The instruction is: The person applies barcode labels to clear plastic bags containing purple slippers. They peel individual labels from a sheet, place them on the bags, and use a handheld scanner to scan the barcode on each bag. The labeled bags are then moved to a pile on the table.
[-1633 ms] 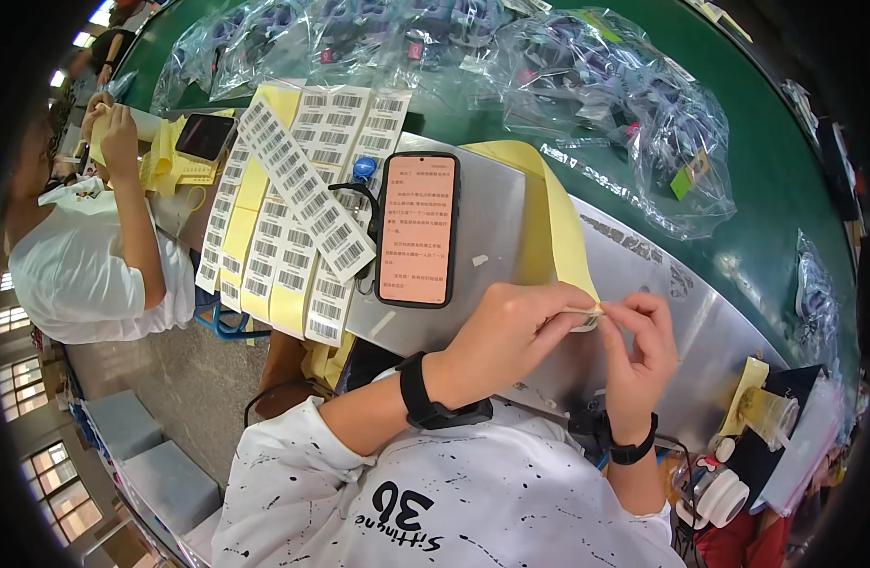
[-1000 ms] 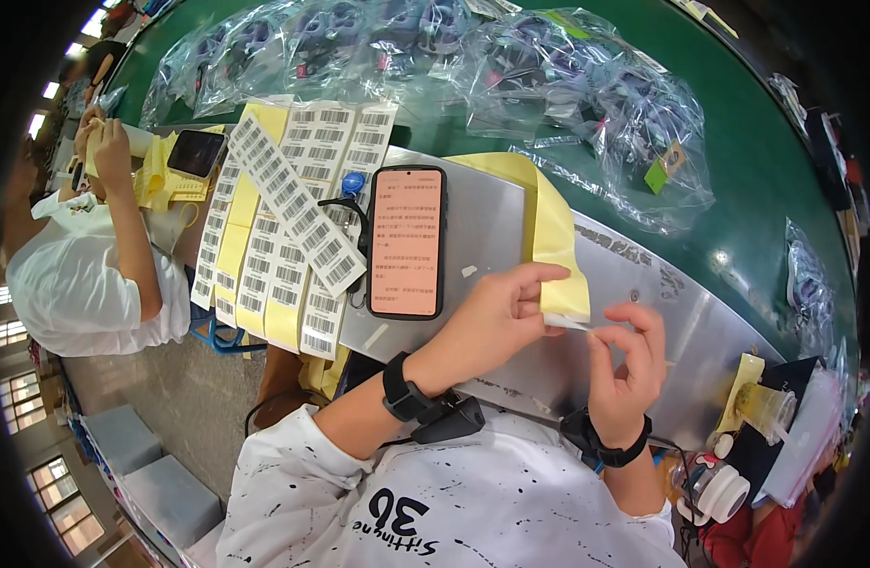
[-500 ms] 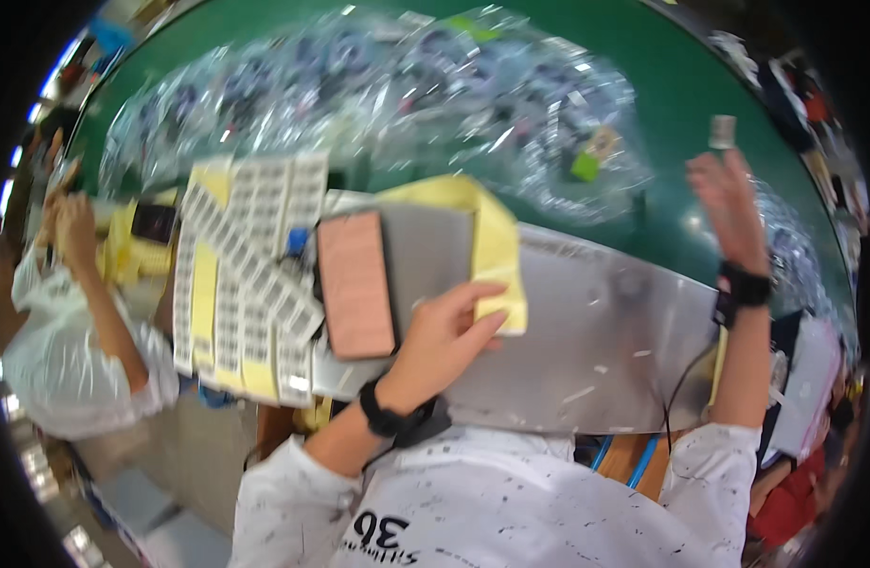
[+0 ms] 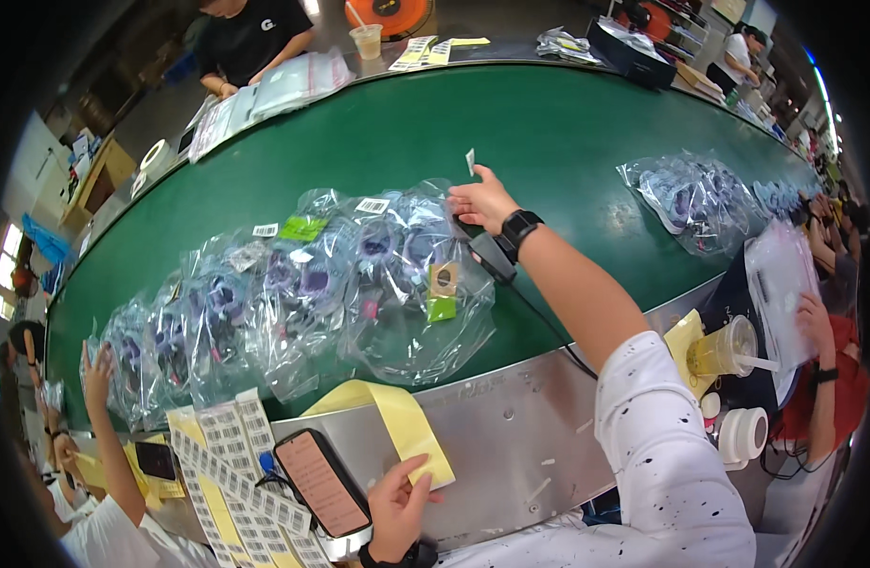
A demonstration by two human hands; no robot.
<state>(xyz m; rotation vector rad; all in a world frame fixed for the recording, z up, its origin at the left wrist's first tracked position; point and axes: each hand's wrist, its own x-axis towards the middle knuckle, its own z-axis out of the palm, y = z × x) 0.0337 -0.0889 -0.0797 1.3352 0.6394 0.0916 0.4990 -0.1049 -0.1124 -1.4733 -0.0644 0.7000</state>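
My left hand (image 4: 400, 502) pinches the lower end of a yellow backing strip (image 4: 407, 426), which curls over the metal ledge. My right arm is stretched out over the green belt. A small white sticker (image 4: 470, 162) stands at a fingertip of my right hand (image 4: 487, 204); its other fingers are bent toward the bags. Just left of and below this hand, clear plastic bags (image 4: 312, 275) with pale blue-purple shoes lie in a row. White barcode stickers (image 4: 372, 205) are on some of these bags.
Beside my left hand lie a phone (image 4: 323, 481) with a lit screen and barcode sticker sheets (image 4: 231, 454). A drink cup (image 4: 724, 348) stands right of my arm. More bagged shoes (image 4: 686, 199) lie farther right on the green belt (image 4: 549, 123). Co-workers sit left, right and across.
The view has tilted up toward the far side of the belt. My right hand has moved leftward to the row of bags with the sticker. My left hand still holds the yellow strip.
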